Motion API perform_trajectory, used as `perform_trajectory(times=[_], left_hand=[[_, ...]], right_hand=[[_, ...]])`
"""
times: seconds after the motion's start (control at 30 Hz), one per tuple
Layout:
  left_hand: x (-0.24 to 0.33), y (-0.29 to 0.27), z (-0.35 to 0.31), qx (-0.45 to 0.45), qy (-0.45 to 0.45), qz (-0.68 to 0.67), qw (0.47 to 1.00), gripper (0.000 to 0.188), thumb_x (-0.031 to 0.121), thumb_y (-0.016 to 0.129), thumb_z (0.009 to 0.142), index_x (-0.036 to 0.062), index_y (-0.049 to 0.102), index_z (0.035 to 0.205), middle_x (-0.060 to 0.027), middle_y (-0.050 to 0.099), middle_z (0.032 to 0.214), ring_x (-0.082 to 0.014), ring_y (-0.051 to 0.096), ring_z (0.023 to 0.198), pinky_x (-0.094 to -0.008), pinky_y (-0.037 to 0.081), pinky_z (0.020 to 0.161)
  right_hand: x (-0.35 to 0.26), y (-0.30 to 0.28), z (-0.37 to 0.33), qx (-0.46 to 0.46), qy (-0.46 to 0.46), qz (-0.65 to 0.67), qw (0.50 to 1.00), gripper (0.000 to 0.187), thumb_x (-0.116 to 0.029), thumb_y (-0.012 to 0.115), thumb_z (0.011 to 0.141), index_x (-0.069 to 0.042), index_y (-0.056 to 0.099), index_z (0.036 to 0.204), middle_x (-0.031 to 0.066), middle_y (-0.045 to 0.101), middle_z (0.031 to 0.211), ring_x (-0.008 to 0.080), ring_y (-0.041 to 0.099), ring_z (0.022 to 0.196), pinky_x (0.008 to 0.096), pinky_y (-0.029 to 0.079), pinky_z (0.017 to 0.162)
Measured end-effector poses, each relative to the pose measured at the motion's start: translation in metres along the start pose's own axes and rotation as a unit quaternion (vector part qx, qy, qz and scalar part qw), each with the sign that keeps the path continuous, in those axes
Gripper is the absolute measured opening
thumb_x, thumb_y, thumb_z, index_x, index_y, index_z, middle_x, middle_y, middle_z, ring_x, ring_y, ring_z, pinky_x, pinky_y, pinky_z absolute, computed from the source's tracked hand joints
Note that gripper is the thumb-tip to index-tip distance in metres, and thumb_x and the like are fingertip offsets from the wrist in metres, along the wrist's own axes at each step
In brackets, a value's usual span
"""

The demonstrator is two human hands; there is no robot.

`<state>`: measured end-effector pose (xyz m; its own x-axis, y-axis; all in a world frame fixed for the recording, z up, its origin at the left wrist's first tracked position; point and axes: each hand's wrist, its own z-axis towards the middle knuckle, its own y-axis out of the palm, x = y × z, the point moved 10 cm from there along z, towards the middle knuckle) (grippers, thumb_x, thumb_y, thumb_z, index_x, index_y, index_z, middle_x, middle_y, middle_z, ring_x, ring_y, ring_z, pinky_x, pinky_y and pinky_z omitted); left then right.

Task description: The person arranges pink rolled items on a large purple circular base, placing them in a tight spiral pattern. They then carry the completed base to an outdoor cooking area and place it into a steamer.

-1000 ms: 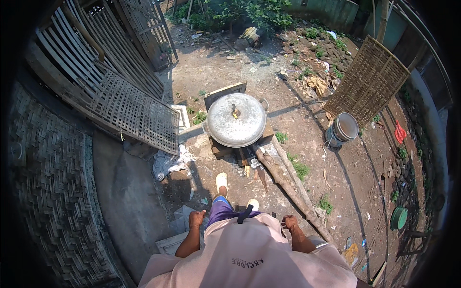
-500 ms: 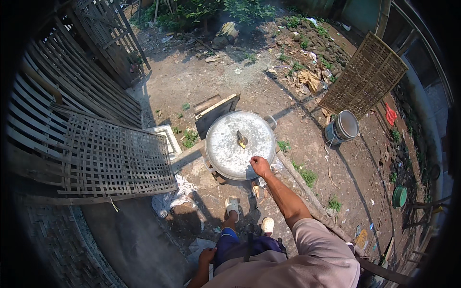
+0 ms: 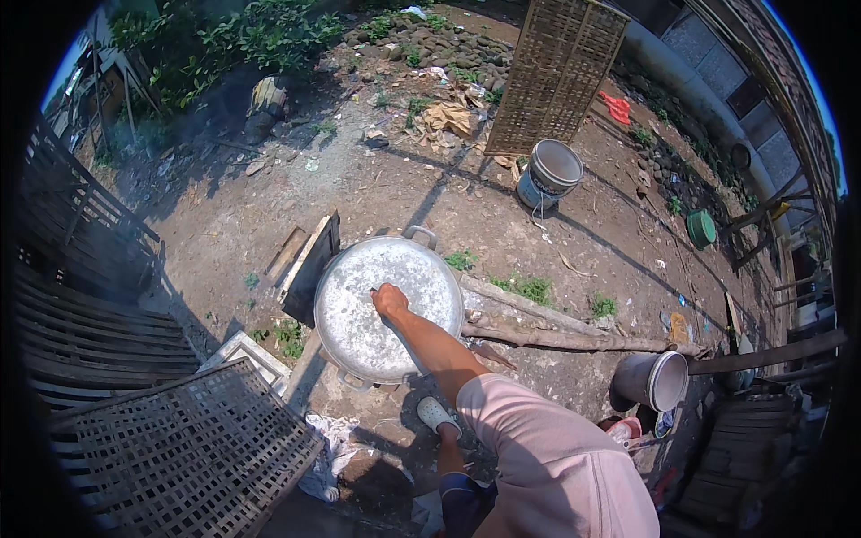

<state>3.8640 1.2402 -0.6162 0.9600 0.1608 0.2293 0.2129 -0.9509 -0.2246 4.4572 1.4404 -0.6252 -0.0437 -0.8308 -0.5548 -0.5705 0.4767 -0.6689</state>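
A large round pot stands low on the ground, covered by a broad, mottled grey metal lid (image 3: 372, 255). One loop handle (image 3: 420, 235) of the pot sticks out at its far right, and another shows at its near side. My right hand (image 3: 388, 300) reaches out over the middle of the lid, its fingers closed around the lid's handle, which is nearly all hidden beneath them. The lid lies flat on the pot. Out of view is my left hand.
Beside the pot leans a dark-faced board (image 3: 311, 269). Logs (image 3: 574, 336) lie to its right. A bucket (image 3: 549, 175) stands farther off, near an upright woven bamboo panel (image 3: 556, 76); another bucket (image 3: 653, 381) is nearer. A slatted woven panel (image 3: 179, 448) fills the near left.
My right hand has moved from the lid's near edge to its central handle and closed on it. The view has turned right, and my left hand has gone from sight.
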Motion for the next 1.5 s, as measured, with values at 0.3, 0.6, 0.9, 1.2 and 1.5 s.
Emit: perform_trajectory(times=[0.3, 0.6, 0.9, 1.2, 1.5], left_hand=[[0.026, -0.012, -0.009, -0.044, 0.078, 0.159, 0.983, 0.048, 0.039, 0.059, 0.086, 0.0030, 0.064, 0.116, -0.0207, 0.064, 0.116, -0.0309, 0.060, 0.112, -0.0408, 0.046, 0.095], [0.069, 0.008, -0.025, -0.044, 0.136, 0.315, 0.938, 0.046, 0.039, 0.058, 0.084, 0.0029, 0.066, 0.113, -0.0212, 0.065, 0.113, -0.0323, 0.061, 0.110, -0.0416, 0.046, 0.094], [0.084, 0.134, -0.070, 0.021, 0.125, 0.364, 0.923, 0.046, 0.039, 0.057, 0.083, 0.0028, 0.067, 0.109, -0.0216, 0.065, 0.111, -0.0337, 0.061, 0.108, -0.0423, 0.047, 0.093], [0.130, 0.223, -0.099, 0.086, 0.106, 0.439, 0.888, 0.045, 0.039, 0.056, 0.082, 0.0027, 0.069, 0.105, -0.0221, 0.066, 0.109, -0.0351, 0.062, 0.106, -0.0430, 0.047, 0.092], [0.097, 0.163, -0.133, 0.167, 0.026, 0.469, 0.867, 0.045, 0.039, 0.055, 0.080, 0.0026, 0.070, 0.102, -0.0226, 0.067, 0.106, -0.0365, 0.063, 0.104, -0.0438, 0.047, 0.091]], right_hand=[[0.015, -0.154, -0.088, 0.077, -0.107, 0.113, 0.985, 0.034, -0.035, 0.059, 0.089, -0.003, 0.068, 0.096, 0.0231, 0.067, 0.092, 0.0412, 0.063, 0.094, 0.0492, 0.048, 0.081], [0.246, -0.391, -0.218, 0.248, -0.028, 0.198, 0.948, 0.035, -0.037, 0.059, 0.088, -0.004, 0.068, 0.096, 0.0188, 0.068, 0.086, 0.0366, 0.065, 0.087, 0.0457, 0.048, 0.077], [0.614, -0.503, -0.369, 0.365, 0.178, 0.136, 0.904, 0.037, -0.039, 0.062, 0.082, -0.005, 0.069, 0.096, 0.0198, 0.068, 0.088, 0.0389, 0.064, 0.088, 0.0457, 0.048, 0.078], [0.937, -0.539, -0.476, 0.406, 0.335, 0.097, 0.845, 0.038, -0.039, 0.059, 0.084, -0.007, 0.067, 0.101, 0.0210, 0.067, 0.096, 0.0397, 0.062, 0.095, 0.0456, 0.047, 0.084], [1.136, -0.516, -0.498, 0.306, 0.401, 0.051, 0.862, 0.033, -0.039, 0.056, 0.091, -0.007, 0.062, 0.098, 0.0177, 0.069, 0.094, 0.0374, 0.064, 0.095, 0.0463, 0.047, 0.083]])
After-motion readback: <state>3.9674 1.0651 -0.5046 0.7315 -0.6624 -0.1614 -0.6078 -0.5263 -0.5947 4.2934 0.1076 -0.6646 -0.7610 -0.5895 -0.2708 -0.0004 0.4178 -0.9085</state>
